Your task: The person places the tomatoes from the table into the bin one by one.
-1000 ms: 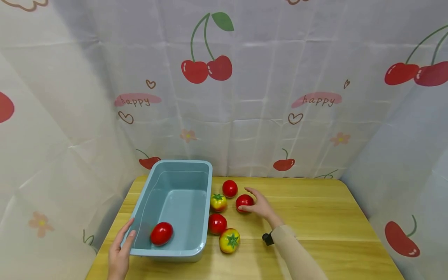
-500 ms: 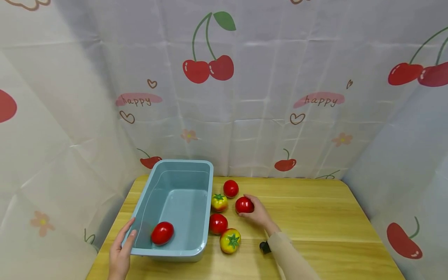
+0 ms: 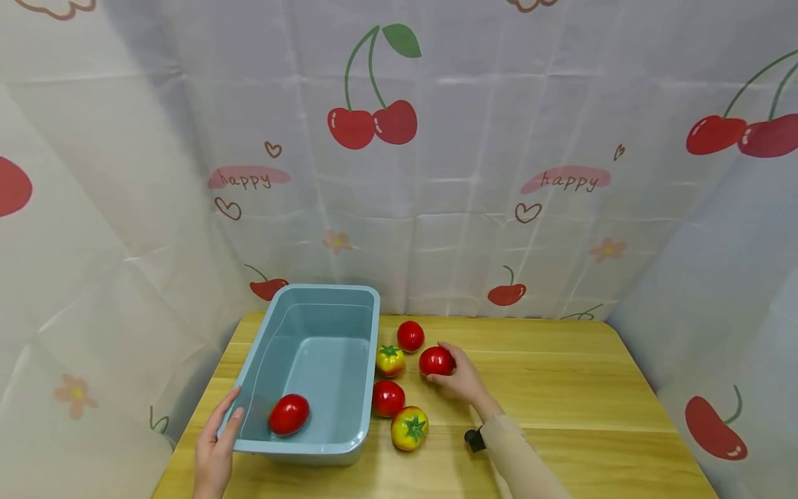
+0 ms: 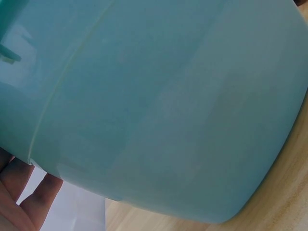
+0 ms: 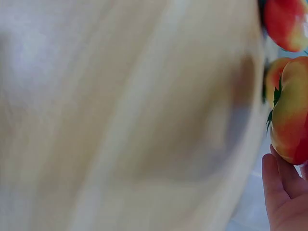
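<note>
My right hand (image 3: pixel 464 381) holds a glossy red tomato (image 3: pixel 437 361) on the right of a loose group, thumb on its near side and fingers on its far side. In the right wrist view that tomato (image 5: pixel 293 113) shows yellow-red skin and a green leafy top. My left hand (image 3: pixel 213 450) grips the near left corner of a light blue plastic bin (image 3: pixel 368 416), thumb over the rim. The bin's outer wall (image 4: pixel 159 110) fills the left wrist view. One red tomato (image 3: pixel 289 415) lies inside the bin, at its near end.
Between the bin and my right hand stand two red tomatoes, the far one (image 3: pixel 410 336) and the nearer one (image 3: pixel 388 398), and two yellow ones with green tops (image 3: pixel 391 361), (image 3: pixel 409 428). A cherry-printed curtain (image 3: pixel 436 208) borders the wooden table (image 3: pixel 561 388).
My right hand's fingers have closed in around the red tomato, which they stood wide around before. The left hand and the bin keep their place.
</note>
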Demonstrator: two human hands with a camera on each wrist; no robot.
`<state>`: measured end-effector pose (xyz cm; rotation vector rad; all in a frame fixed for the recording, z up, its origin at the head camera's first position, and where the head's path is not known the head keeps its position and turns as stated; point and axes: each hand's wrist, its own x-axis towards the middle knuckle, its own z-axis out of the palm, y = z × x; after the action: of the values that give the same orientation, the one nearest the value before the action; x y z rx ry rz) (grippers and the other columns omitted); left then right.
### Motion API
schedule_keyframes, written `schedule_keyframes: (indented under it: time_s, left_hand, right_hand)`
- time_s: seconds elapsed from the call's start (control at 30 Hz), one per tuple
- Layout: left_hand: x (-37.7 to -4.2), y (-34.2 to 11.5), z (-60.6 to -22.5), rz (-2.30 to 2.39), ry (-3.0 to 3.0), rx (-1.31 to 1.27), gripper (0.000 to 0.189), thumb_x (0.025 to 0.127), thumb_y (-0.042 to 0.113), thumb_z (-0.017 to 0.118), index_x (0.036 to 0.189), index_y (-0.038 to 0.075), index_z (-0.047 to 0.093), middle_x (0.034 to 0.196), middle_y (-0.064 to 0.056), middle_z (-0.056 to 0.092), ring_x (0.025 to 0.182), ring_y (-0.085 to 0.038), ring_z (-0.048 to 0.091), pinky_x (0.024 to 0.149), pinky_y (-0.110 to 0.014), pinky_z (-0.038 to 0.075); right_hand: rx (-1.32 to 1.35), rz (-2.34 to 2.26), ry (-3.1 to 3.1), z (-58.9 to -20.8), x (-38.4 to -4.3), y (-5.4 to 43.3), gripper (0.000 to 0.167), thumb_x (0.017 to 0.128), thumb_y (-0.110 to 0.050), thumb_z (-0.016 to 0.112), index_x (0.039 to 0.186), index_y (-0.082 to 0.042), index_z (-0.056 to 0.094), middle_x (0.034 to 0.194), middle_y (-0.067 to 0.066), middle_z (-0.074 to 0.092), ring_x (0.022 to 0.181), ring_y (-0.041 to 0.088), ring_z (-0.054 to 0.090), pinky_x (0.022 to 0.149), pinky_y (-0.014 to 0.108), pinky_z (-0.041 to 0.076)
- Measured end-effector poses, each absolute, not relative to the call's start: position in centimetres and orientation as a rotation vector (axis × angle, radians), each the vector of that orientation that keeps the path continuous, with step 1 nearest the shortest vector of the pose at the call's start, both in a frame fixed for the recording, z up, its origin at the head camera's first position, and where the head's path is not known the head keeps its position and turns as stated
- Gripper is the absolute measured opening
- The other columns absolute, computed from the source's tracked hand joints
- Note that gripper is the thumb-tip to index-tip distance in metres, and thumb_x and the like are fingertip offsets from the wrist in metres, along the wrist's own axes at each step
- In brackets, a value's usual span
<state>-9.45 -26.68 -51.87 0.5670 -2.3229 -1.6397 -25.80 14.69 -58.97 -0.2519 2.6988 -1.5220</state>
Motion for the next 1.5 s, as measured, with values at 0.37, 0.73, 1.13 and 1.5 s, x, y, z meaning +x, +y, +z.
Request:
schedule_keyframes:
  time_s: [0.37, 0.73, 1.13, 1.5]
  left_hand:
    - [-9.3, -26.5, -51.6, -1.625, -2.307, 0.546, 0.046, 0.098, 0.036, 0.047, 0.140, 0.017, 0.046, 0.145, -0.006, 0.039, 0.128, -0.007, 0.034, 0.096, -0.013, 0.032]
    - [-9.3, -26.6, -51.6, -1.638, -2.316, 0.539, 0.046, 0.099, 0.037, 0.046, 0.141, 0.019, 0.045, 0.146, -0.005, 0.037, 0.129, -0.012, 0.033, 0.103, -0.028, 0.032]
    - [-9.2, -26.4, -51.4, -1.673, -2.296, 0.538, 0.047, 0.099, 0.036, 0.046, 0.141, 0.016, 0.044, 0.148, -0.009, 0.034, 0.131, -0.023, 0.031, 0.102, -0.055, 0.030]
    - [-9.2, -26.4, -51.5, -1.665, -2.305, 0.540, 0.047, 0.099, 0.036, 0.046, 0.141, 0.017, 0.044, 0.148, -0.009, 0.035, 0.130, -0.025, 0.032, 0.101, -0.055, 0.031]
  right_hand:
    - [-0.307, -1.599, 2.682, -55.1, -25.9, 14.9, 0.075, 0.074, -0.018, 0.082, 0.138, -0.005, 0.044, 0.134, 0.018, 0.047, 0.113, 0.034, 0.051, 0.092, 0.048, 0.044]
    - [-0.381, -1.622, 2.677, -51.1, -25.4, 13.9, 0.082, 0.072, -0.030, 0.082, 0.142, -0.016, 0.040, 0.136, 0.011, 0.047, 0.114, 0.031, 0.050, 0.092, 0.050, 0.044]
    - [-0.550, -1.620, 2.676, -47.5, -24.3, 11.8, 0.082, 0.073, -0.031, 0.082, 0.141, -0.011, 0.041, 0.133, 0.008, 0.050, 0.114, 0.029, 0.051, 0.093, 0.047, 0.044]
    - [-0.653, -1.616, 2.612, -45.1, -23.1, 9.5, 0.079, 0.074, -0.030, 0.081, 0.141, -0.018, 0.040, 0.137, 0.002, 0.046, 0.115, 0.024, 0.050, 0.092, 0.043, 0.045]
